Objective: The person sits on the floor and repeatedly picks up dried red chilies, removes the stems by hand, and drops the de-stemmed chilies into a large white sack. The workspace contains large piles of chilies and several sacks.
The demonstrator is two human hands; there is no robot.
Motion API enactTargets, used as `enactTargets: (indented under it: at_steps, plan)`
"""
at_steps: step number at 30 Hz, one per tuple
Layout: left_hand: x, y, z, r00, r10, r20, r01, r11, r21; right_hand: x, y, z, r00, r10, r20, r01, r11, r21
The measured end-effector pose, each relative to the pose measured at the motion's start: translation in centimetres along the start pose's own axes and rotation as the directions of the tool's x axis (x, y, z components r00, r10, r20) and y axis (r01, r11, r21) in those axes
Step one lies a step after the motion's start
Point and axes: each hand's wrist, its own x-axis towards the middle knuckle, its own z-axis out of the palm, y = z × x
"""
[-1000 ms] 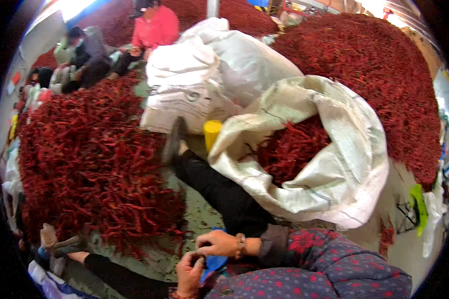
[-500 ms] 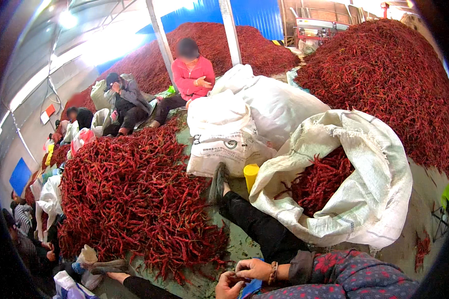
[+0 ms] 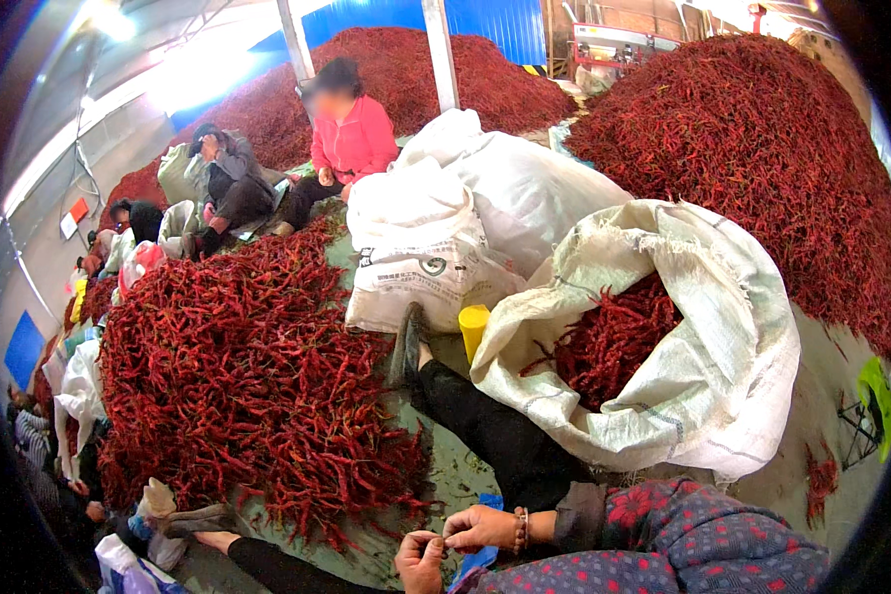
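View has tilted up since before; left hand (image 3: 421,559) and right hand (image 3: 480,528) fingers stay pinched together; contents unclear.

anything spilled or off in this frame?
A few stray red chillies lie on the floor right of the open white sack, apart from the piles. Otherwise nothing stands out; both hands meet low in frame.

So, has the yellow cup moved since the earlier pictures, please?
No: the yellow cup still stands between the shoe and open sack; the camera tilted.
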Motion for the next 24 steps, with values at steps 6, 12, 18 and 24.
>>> enactTargets:
  at_steps: [6, 12, 18, 24]
  plan:
    - [-0.4, -0.1, -0.8, 0.997, 0.072, 0.027, -0.077, 0.976, 0.204, -0.1, 0.3, 0.2, 1.000, 0.016, 0.015, -0.016, 0.999, -0.030]
    - [0.3, -0.6, -3.3, 0.760, 0.621, 0.190, -0.374, 0.180, 0.910, 0.4, 0.5, 1.2, 0.979, -0.003, 0.202, 0.000, 1.000, 0.014]
    - [1.6, -2.0, -4.8, 0.893, 0.448, -0.046, -0.200, 0.486, 0.851, -1.0, -3.2, -0.7, 0.916, -0.311, 0.255, 0.401, 0.762, -0.509]
    - [-0.7, -6.1, -9.1, 0.948, -0.251, 0.193, -0.165, 0.130, 0.978, -6.5, -15.5, -9.6, 0.937, -0.334, -0.101, -0.050, 0.159, -0.986]
